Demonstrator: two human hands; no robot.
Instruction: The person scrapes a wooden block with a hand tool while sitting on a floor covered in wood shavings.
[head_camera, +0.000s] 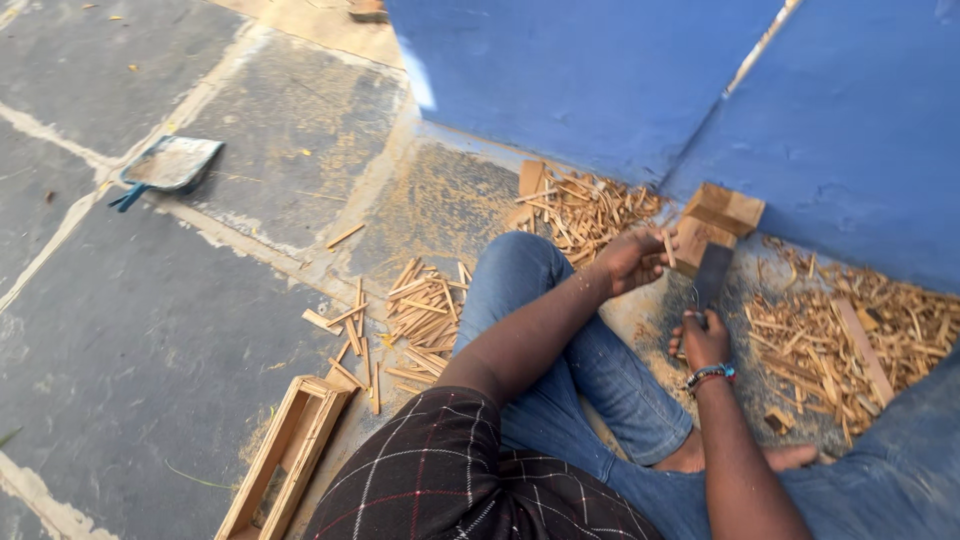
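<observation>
Left hand (630, 260): fingers pinched on a thin pale wooden sliver (668, 248), held upright on a pale rectangular wooden block (715, 220).

Right hand (700, 340): fist closed round the handle of a flat dark metal blade (712, 275), its edge beside the sliver.

Right of this hand: heap of tan wood splinters (850, 340).

Far left: grey metal dustpan (172, 165).

A grey stone floor (150, 330) dusted with sawdust carries piles of wood sticks (425, 310), a heap of shavings (850, 340), a wooden block (715, 225), 1 metal dustpan (172, 165) and a wooden frame (285, 455).
</observation>
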